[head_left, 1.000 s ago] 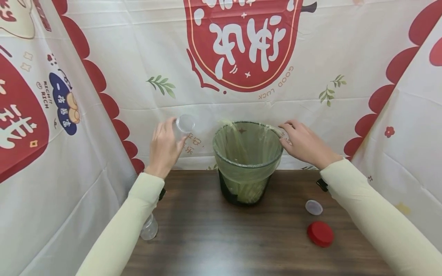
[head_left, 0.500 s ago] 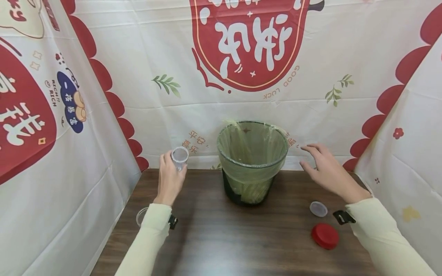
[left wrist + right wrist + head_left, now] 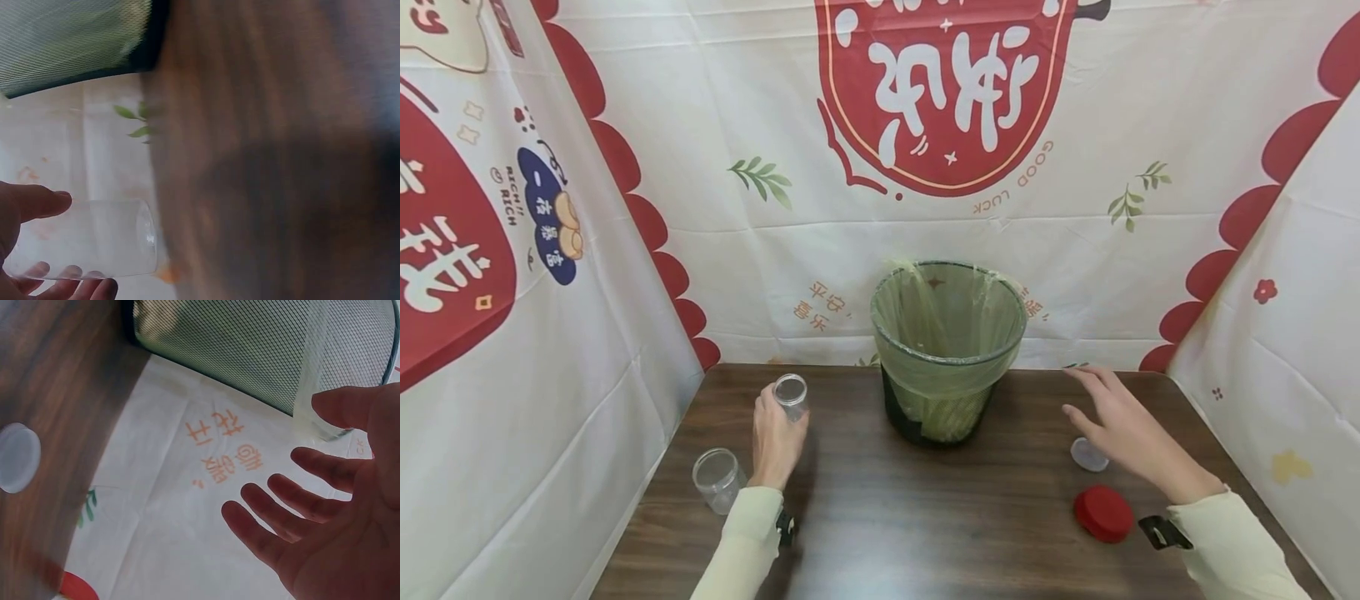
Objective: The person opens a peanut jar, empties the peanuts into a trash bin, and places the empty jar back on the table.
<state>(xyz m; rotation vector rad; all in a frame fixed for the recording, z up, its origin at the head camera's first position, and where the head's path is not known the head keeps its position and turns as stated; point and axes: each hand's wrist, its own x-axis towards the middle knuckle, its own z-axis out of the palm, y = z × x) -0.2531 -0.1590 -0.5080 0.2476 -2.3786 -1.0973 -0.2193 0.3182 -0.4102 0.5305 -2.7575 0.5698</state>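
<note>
My left hand (image 3: 777, 437) holds a clear plastic jar (image 3: 792, 395) at the left of the table, thumb on one side and fingers on the other. In the left wrist view the see-through jar (image 3: 94, 240) shows nothing inside. My right hand (image 3: 1131, 429) hovers at the right with its fingers spread and holds nothing. Below its fingers lies a translucent round lid (image 3: 1088, 455), and a red lid (image 3: 1103, 513) is nearer to me. A second clear jar (image 3: 718, 481) stands left of my left wrist.
A mesh wastebasket (image 3: 951, 367) lined with a thin greenish bag stands at the back middle of the wooden table (image 3: 925, 517). Printed white cloth (image 3: 685, 167) hangs behind the table and along both sides.
My left hand has come down toward the table with the jar. My right hand has left the wastebasket's rim and moved right and down toward the lids.
</note>
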